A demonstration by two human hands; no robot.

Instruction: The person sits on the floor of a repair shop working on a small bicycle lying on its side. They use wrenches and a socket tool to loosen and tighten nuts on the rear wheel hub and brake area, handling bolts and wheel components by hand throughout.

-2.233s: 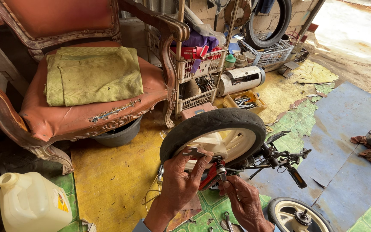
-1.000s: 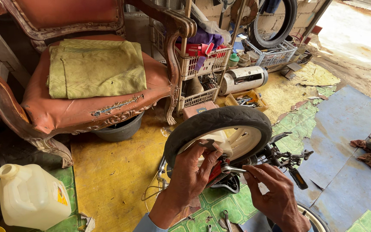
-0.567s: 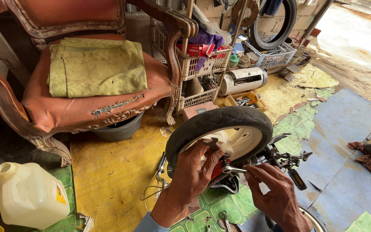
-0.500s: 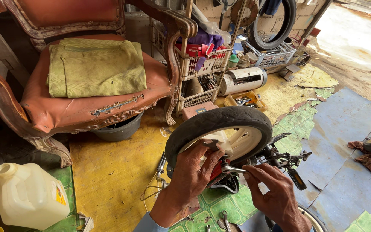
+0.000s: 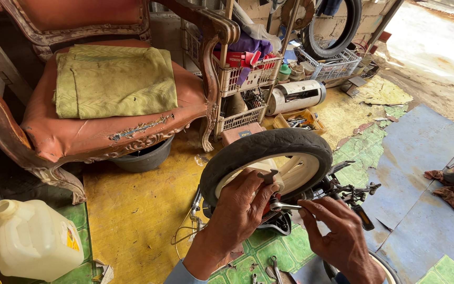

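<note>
So I'm looking down at a small wheel [image 5: 266, 158] with a black tyre and cream rim, standing upright on the floor [image 5: 132, 221] a bit past centre, toward 5 o'clock. My left hand [image 5: 240, 210] is laid over the hub, fingers [image 5: 261, 195] curled around it and touching the rim, thumb up top. My right hand [image 5: 337, 236] sits at 4 o'clock from the wheel, fingers pinched closed on the handle of a small metal wrench [image 5: 286, 206], whose head sits right at the hub, just beside my left fingertips.

Around it: a worn red armchair [image 5: 80, 131] at 10 o'clock with a folded green cloth [image 5: 114, 81] on the seat, a white plastic jug [image 5: 32, 242] at 8 o'clock, white wire baskets [image 5: 243, 79] at 12, and a metal cylinder [image 5: 295, 96] lying on its side just beyond the wheel. A bare tyre [image 5: 337, 26] hangs at 1 o'clock.
</note>
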